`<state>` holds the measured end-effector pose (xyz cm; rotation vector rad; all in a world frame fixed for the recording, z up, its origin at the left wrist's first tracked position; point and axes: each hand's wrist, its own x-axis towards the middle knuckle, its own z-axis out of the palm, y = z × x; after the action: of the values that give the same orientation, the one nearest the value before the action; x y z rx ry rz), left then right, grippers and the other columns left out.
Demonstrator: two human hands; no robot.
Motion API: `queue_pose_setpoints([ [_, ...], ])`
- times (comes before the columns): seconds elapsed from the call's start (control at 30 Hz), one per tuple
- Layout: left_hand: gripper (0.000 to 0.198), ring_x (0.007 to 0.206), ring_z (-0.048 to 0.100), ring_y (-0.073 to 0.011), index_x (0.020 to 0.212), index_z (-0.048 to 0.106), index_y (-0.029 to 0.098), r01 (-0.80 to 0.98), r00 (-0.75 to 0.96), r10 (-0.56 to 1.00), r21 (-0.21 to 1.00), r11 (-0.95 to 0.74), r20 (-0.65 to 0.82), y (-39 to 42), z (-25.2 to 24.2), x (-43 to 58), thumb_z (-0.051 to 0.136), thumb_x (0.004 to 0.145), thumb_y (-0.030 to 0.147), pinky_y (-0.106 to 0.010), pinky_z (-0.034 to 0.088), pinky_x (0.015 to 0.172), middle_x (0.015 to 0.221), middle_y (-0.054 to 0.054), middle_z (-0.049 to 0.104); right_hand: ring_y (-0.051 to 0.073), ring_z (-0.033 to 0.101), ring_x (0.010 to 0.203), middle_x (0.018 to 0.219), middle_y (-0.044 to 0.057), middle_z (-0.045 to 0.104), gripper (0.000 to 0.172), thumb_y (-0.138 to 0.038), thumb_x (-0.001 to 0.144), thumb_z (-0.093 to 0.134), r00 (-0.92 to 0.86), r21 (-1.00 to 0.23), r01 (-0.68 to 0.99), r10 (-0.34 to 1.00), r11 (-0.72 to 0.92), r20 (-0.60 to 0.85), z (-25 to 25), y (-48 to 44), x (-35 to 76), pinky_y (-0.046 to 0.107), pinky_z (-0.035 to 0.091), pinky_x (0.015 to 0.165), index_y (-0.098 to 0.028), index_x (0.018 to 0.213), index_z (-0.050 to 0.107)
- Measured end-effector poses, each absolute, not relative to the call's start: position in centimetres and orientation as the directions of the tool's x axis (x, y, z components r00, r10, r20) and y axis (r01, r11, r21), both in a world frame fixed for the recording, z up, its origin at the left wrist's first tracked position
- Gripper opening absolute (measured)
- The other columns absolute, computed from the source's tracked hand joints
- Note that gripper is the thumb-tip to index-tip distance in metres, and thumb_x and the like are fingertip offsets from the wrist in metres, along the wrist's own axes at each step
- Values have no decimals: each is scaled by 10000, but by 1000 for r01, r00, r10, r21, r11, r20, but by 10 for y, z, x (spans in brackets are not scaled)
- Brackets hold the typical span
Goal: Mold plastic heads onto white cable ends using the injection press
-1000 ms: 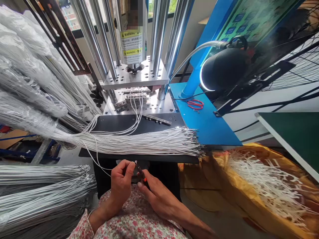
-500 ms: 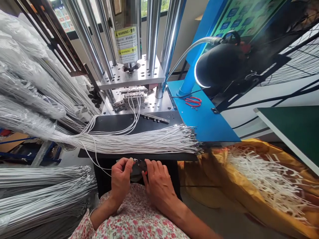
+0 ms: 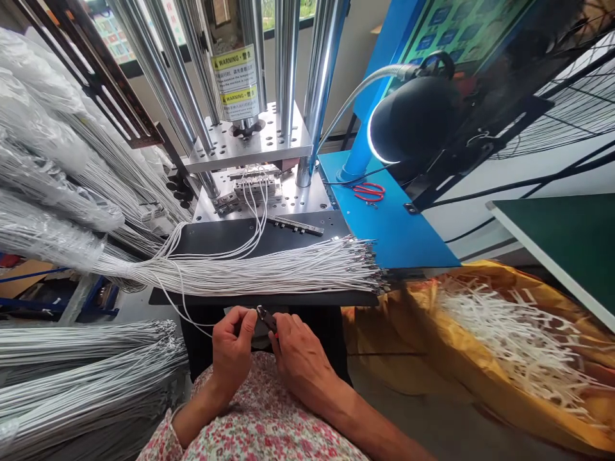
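My left hand (image 3: 233, 352) is closed in a pinch on the end of a thin white wire (image 3: 185, 314) that loops up to the black table. My right hand (image 3: 300, 358) is closed around a small dark cutter (image 3: 267, 317), whose tip meets the wire end between my two hands. Both hands sit just below the front edge of the black table (image 3: 216, 237). A thick bundle of white wires (image 3: 269, 272) lies across that table above my hands. A few wires run into the fixture (image 3: 254, 189) of the metal press.
The press columns (image 3: 288, 64) rise behind the table. A black gooseneck lamp (image 3: 413, 125) and red scissors (image 3: 368, 191) are on the blue machine deck at the right. More wire bundles (image 3: 81, 371) lie at the left. An orange bag (image 3: 485, 346) of white pieces sits at the right.
The view has shifted slightly upward. My right hand turned over and closed in on the wire end; the cutter tip now shows between the two hands.
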<state>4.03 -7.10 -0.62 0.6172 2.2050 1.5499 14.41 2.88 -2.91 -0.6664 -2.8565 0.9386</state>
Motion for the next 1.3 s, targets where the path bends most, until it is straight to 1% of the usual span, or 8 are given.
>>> queue_pose_setpoints([
  [0.47, 421, 535, 410, -101, 618, 545, 165, 331, -573, 809, 867, 373, -129, -75, 4, 6, 510, 947, 426, -231, 313, 549, 555, 29, 491, 207, 545, 835, 913, 77, 610, 117, -158, 949, 420, -916, -673, 387, 348, 631, -200, -21, 33, 151, 304, 355, 714, -164, 963, 536],
  [0.67, 407, 439, 294, -74, 700, 628, 154, -78, -492, 826, 959, 271, -274, -82, -6, 9, 548, 914, 490, -218, 209, 445, 494, 49, 423, 136, 475, 742, 804, -14, 534, 155, -338, 903, 534, -948, -946, 318, -16, -65, -317, -1, 57, 162, 258, 373, 686, -185, 916, 562],
  [0.77, 422, 415, 218, -57, 687, 610, 147, -262, -481, 802, 931, 254, -354, -82, -10, 13, 585, 888, 517, -217, 141, 421, 464, 67, 376, 85, 311, 550, 629, -66, 370, 213, -369, 815, 609, -916, -759, 401, -239, -513, -322, -10, 63, 161, 218, 294, 525, -181, 882, 536],
  [0.83, 432, 409, 189, -52, 681, 596, 147, -321, -475, 778, 904, 281, -411, -80, -10, 14, 599, 874, 532, -218, 113, 413, 456, 74, 358, 78, 249, 517, 586, -83, 308, 242, -388, 786, 625, -906, -667, 424, -294, -613, -306, -15, 62, 159, 211, 268, 491, -183, 859, 520],
  [0.9, 436, 409, 183, -52, 679, 590, 149, -322, -480, 756, 891, 319, -444, -77, -9, 14, 600, 870, 540, -217, 113, 412, 460, 77, 352, 88, 306, 540, 615, -64, 367, 239, -404, 810, 605, -920, -762, 393, -217, -515, -327, -15, 60, 158, 220, 311, 514, -183, 846, 522],
  [1.0, 435, 433, 239, -63, 683, 606, 149, -187, -535, 741, 912, 366, -407, -73, -6, 15, 582, 885, 532, -215, 174, 432, 485, 64, 380, 158, 518, 756, 832, 17, 566, 196, -375, 892, 517, -939, -941, 337, 60, -33, -338, -11, 54, 159, 280, 435, 706, -186, 928, 551],
  [1.1, 443, 492, 329, -84, 669, 617, 147, -1, -585, 752, 927, 375, -305, -72, -3, 15, 549, 912, 511, -221, 264, 493, 520, 42, 425, 232, 577, 1029, 1072, 102, 628, 227, -301, 936, 435, -936, -876, 348, 174, 334, -305, -7, 49, 161, 360, 438, 911, -177, 1093, 542],
  [1.3, 420, 528, 374, -103, 680, 616, 156, 203, -575, 790, 897, 392, -215, -73, 4, 14, 514, 942, 467, -235, 292, 532, 546, 35, 451, 235, 609, 980, 1010, 112, 659, 208, -249, 952, 411, -937, -817, 350, 173, 458, -304, -2, 50, 160, 344, 452, 866, -168, 1080, 554],
])
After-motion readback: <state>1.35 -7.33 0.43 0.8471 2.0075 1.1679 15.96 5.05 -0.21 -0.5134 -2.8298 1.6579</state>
